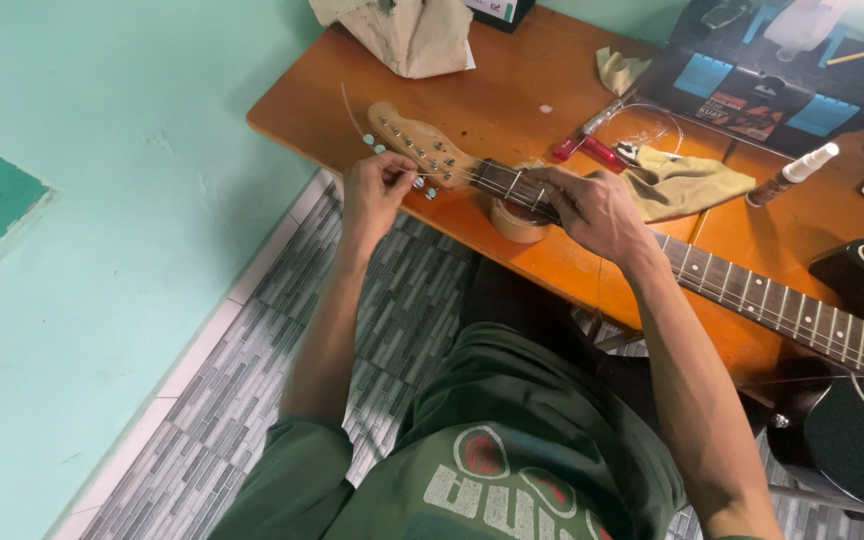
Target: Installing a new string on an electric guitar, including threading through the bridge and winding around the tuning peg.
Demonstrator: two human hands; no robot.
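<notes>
Fingers of the left hand pinch a tuning peg on the pale wooden guitar headstock, lying on the orange wooden table. Right hand presses strings at the dark fretboard. Loose wire end sticks out untrimmed, so restringing looks unfinished.

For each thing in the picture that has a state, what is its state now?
Left hand: fingers pinched at a tuning peg on the headstock.
Right hand: pressing on the guitar neck.
Guitar: lying flat on the wooden table.
Spray bottle: lying down, capped.
Yellow cloth: crumpled.
</notes>
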